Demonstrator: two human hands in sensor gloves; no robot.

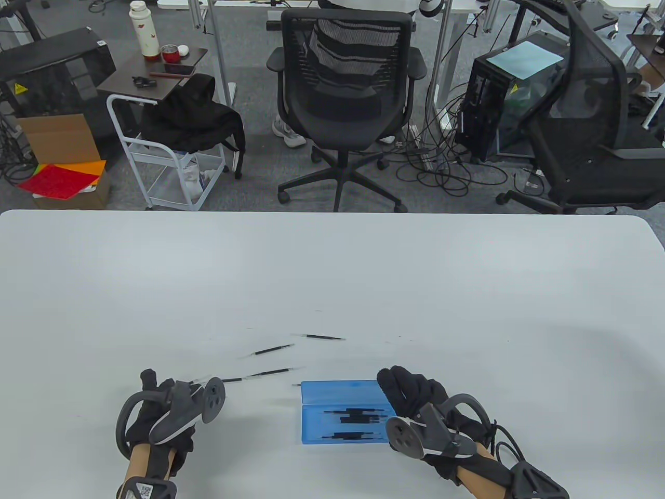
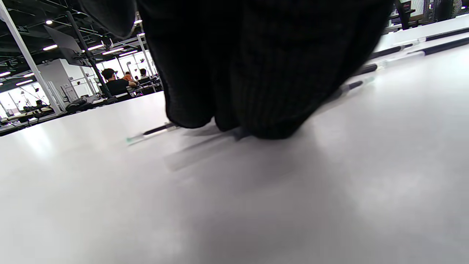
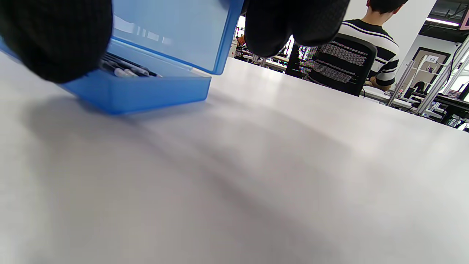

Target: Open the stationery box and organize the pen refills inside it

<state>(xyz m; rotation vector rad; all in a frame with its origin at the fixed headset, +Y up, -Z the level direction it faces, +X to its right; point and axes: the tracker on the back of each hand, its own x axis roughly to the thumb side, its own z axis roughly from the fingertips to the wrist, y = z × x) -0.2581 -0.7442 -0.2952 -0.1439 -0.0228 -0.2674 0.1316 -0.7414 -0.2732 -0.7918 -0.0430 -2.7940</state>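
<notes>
The blue stationery box (image 1: 337,393) lies open near the table's front edge, its lid raised at the far side. Several black pen refills (image 1: 356,416) lie in its base. My right hand (image 1: 410,396) grips the box's right end; in the right wrist view the thumb (image 3: 55,36) sits at the base (image 3: 146,91) and the fingers (image 3: 293,25) at the lid. My left hand (image 1: 156,400) is left of the box, its fingertips (image 2: 256,91) bunched down on a loose refill (image 2: 155,129). Three more loose refills (image 1: 273,350) lie beyond.
The white table (image 1: 332,270) stretches far beyond the hands. Past its far edge stand a black office chair (image 1: 343,104) with a person seated behind it, a white cart (image 1: 156,156) and a computer case (image 1: 499,99).
</notes>
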